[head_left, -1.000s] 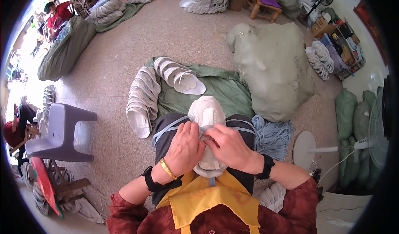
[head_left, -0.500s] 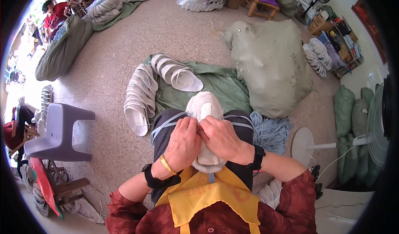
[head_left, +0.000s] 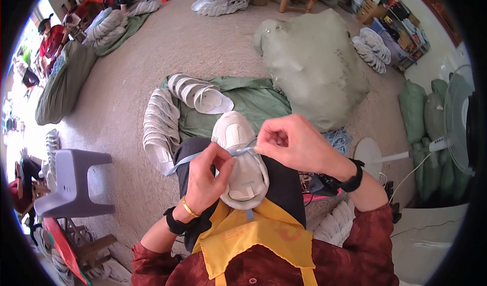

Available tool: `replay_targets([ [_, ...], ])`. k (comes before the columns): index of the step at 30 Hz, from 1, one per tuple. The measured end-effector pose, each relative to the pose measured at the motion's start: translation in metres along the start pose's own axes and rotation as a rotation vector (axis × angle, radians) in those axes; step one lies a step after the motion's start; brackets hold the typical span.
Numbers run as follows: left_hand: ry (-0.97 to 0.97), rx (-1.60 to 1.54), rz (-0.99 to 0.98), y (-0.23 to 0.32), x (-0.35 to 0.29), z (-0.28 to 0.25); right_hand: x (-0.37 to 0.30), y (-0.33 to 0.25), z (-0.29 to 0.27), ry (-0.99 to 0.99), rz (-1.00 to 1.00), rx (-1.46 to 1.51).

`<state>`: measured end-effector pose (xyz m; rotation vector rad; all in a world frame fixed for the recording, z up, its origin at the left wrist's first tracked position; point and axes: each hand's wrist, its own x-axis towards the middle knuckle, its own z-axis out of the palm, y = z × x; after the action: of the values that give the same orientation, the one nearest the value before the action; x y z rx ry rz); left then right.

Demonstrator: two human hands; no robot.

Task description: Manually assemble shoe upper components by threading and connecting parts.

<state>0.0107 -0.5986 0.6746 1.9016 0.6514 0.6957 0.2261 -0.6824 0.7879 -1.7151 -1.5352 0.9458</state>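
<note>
A cream-white shoe [head_left: 245, 183] rests on my lap, toe pointing away from me. A light blue shoelace [head_left: 242, 151] crosses the shoe and hangs off to its left. At the shoe's right side, my right hand [head_left: 294, 143] is closed, pinching the lace between thumb and forefinger. On the left side, my left hand [head_left: 207, 173] has its fingers curled in along the lace by the eyelets. Where its fingertips meet the lace is partly hidden. A yellow apron [head_left: 253, 235] covers my lap behind the heel.
Rows of white shoe uppers [head_left: 161, 126] lie on a green cloth [head_left: 248, 101] ahead. Beyond are a big grey-green sack [head_left: 317, 68] and a bundle of blue laces [head_left: 339, 140]. A grey plastic chair [head_left: 76, 182] stands left, a fan [head_left: 456, 118] right. Another person [head_left: 50, 41] sits far left.
My hands were together over the shoe's throat; now they are apart. My right hand has moved right and up with the lace, and my left slightly left. The view has shifted a little.
</note>
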Motion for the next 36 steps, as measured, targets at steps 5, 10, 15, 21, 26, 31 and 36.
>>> replay_targets([
  [5, 0.015, -0.286, -0.026, 0.003, 0.022, 0.001, 0.006, 0.004, 0.006, -0.028, -0.179, 0.023],
  [10, -0.330, -0.323, 0.037, 0.004, 0.028, -0.020, 0.022, -0.002, 0.009, -0.071, -0.293, 0.031],
  [15, -0.372, -0.310, 0.072, 0.017, 0.015, -0.035, 0.016, -0.013, 0.023, -0.143, -0.172, 0.037],
  [21, -0.277, -0.518, -0.052, 0.017, -0.007, -0.034, 0.000, -0.040, 0.040, -0.169, -0.083, 0.342],
  [26, -0.154, -0.629, -0.147, 0.010, -0.032, -0.050, -0.009, -0.047, 0.066, -0.268, 0.080, 0.662],
  [31, -0.152, -0.656, -0.150, 0.013, -0.061, -0.085, -0.035, -0.010, 0.068, -0.148, 0.135, 0.435],
  [36, -0.009, -0.671, -0.150, 0.021, -0.101, -0.135, -0.079, 0.016, 0.049, -0.047, 0.145, 0.511],
])
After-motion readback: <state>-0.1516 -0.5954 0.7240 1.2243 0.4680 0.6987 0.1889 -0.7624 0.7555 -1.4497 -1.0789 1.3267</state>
